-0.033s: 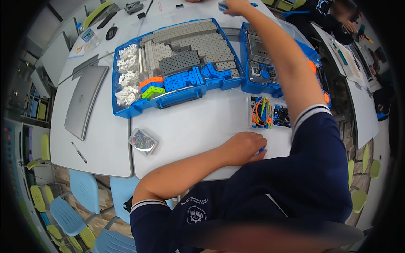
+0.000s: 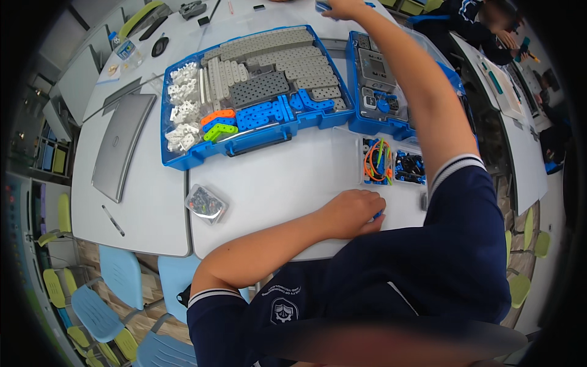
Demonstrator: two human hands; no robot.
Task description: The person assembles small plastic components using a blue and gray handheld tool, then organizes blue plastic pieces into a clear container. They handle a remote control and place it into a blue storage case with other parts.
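My left hand (image 2: 351,214) rests on the white table near its front edge, fingers curled round a small blue piece (image 2: 377,215) that is mostly hidden. My right arm stretches far across the table. At the top edge of the view, my right hand (image 2: 343,8) is closed on a small blue-and-grey object (image 2: 322,6), partly cut off, whose kind I cannot make out. Beyond my left hand stands an opened clear box (image 2: 359,160) with orange and green cables and dark connectors. Under my right arm lies a blue case (image 2: 367,126) of electronic parts.
A large blue case (image 2: 189,160) holds grey, white, blue, orange and green perforated building pieces. A small clear box (image 2: 206,204) of parts sits at left, near a closed silver laptop (image 2: 125,147) and a pen (image 2: 113,221). A water bottle (image 2: 127,52) and mouse (image 2: 160,46) stand farther back.
My right forearm has shifted slightly to the right, uncovering more of the connectors and of the electronics case. My left hand stays in place, still closed.
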